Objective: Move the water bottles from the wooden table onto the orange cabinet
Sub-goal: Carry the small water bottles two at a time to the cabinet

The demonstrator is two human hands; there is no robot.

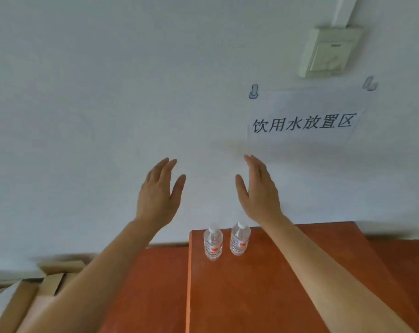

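Note:
Two clear water bottles with white caps and red-marked labels stand upright side by side on the orange cabinet [275,272], near its back left corner: the left bottle [213,243] and the right bottle [239,239]. My left hand [159,194] and my right hand [258,191] are raised in front of the white wall, above the bottles, palms facing each other, fingers straight. Neither hand touches or holds anything. The wooden table is out of view.
A paper sign [302,116] with black characters is clipped to the wall at the right, under a wall switch [328,52]. Cardboard boxes [35,284] lie at the lower left. A second orange cabinet top [155,284] sits lower, left of the first.

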